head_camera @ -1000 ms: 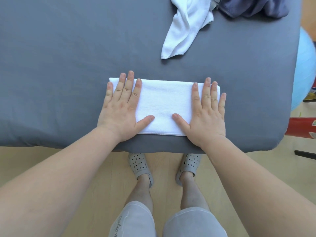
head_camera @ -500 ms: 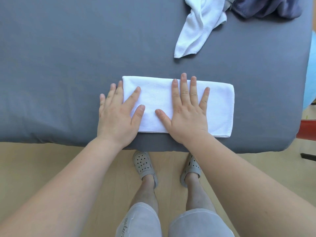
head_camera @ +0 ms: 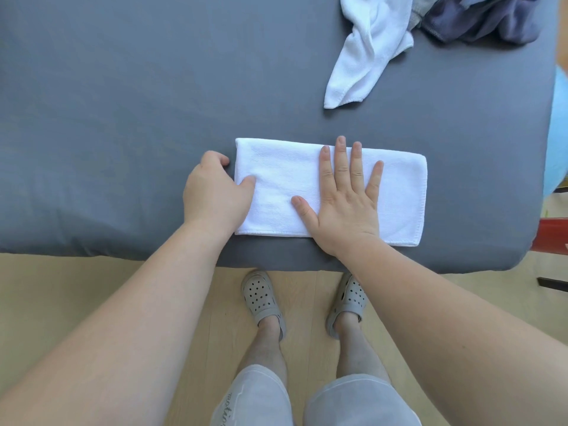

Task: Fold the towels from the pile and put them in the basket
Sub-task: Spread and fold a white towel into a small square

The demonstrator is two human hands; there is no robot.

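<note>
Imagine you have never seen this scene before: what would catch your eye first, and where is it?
First, the white folded towel, a neat strip near the front edge of the grey table. The right hand lies flat on its middle, while the left hand curls over its left end. Next, at the far right corner, a crumpled white towel trails out of a dark pile.

The left hand [head_camera: 215, 192] hides its curled fingers at the folded towel's [head_camera: 285, 192] end. Far beyond the right hand [head_camera: 345, 201], the towel pile [head_camera: 445, 23] is cut off by the top edge.
</note>
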